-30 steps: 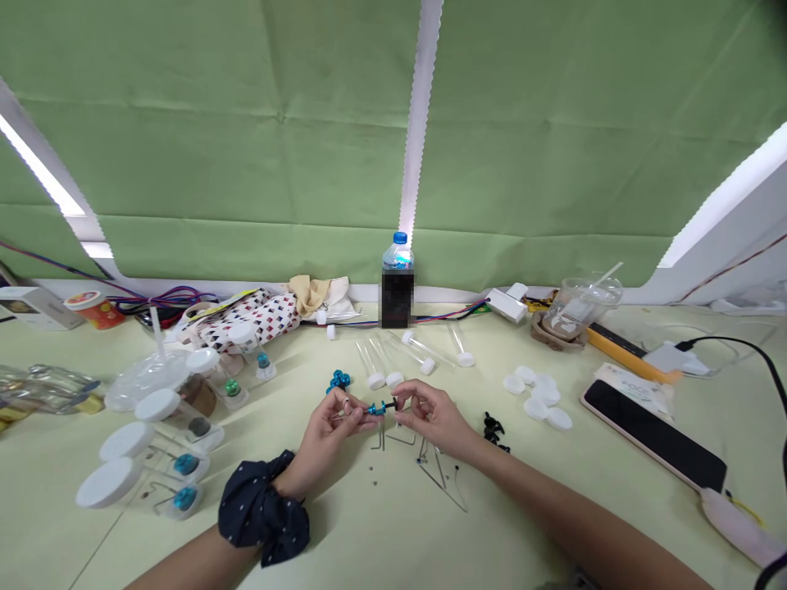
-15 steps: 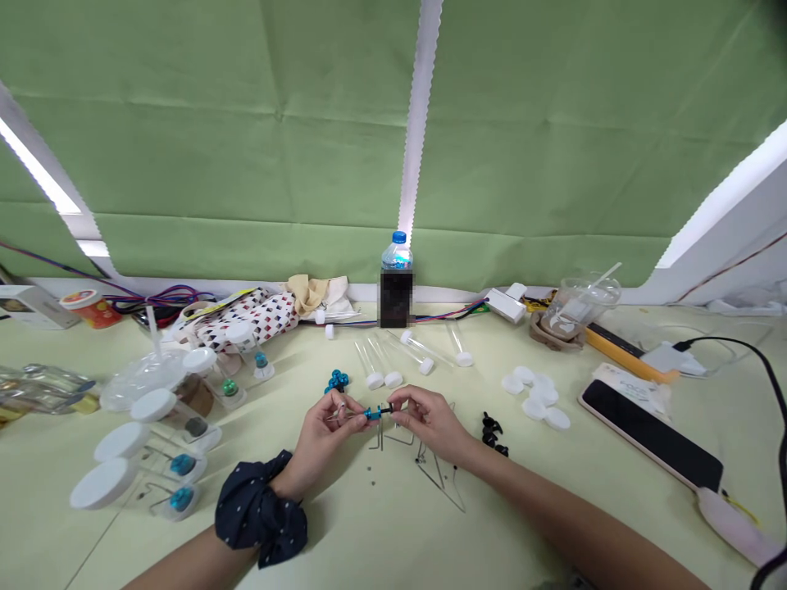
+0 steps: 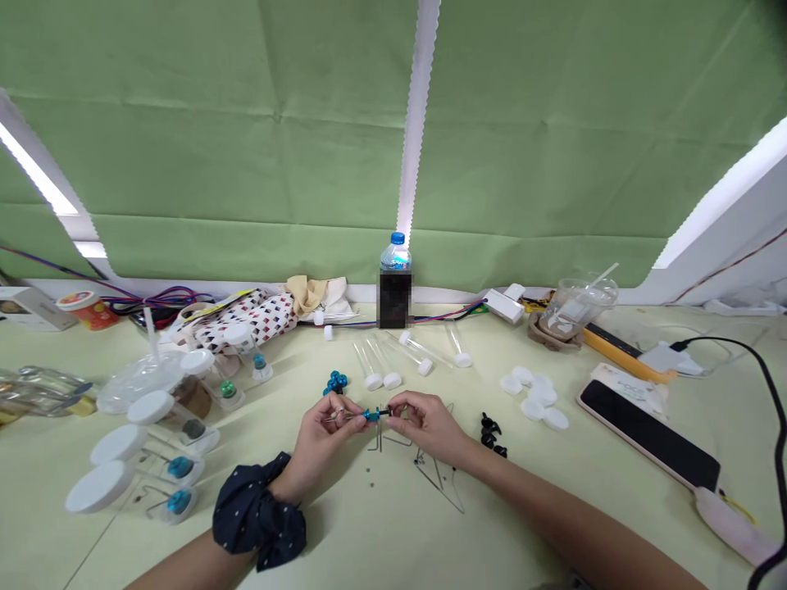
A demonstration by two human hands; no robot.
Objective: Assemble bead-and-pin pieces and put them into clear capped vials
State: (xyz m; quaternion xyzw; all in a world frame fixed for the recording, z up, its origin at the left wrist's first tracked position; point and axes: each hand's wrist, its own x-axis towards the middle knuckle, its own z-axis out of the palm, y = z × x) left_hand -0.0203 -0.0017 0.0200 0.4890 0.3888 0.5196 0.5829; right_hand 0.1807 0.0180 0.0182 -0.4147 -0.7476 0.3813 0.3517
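Observation:
Between thumb and fingers, my left hand [image 3: 325,434] pinches a small blue metal fitting [image 3: 370,415] with thin metal wire running back under the fingers. My right hand [image 3: 434,426] is closed on a short black piece [image 3: 385,412] at the fitting's right end; whether the two are joined I cannot tell. Just behind my left hand lie several blue knobs [image 3: 335,382]. Bent metal rods [image 3: 439,483] lie below and beside my right hand, and several black wing-shaped pieces [image 3: 490,428] are to its right. Two tiny grey bits [image 3: 370,478] rest in front of the hands.
Clear tubes with white caps [image 3: 392,380] lie behind the hands. Several lidded containers [image 3: 116,444] holding blue or green parts line the left. White discs [image 3: 542,392], a phone [image 3: 652,434] and a plastic cup [image 3: 566,311] are on the right. A water bottle [image 3: 395,256] stands at the back.
Both hands stay together around the blue fitting, with only slight finger movement at the black piece. The whole view has shifted slightly; the table items lie as before.

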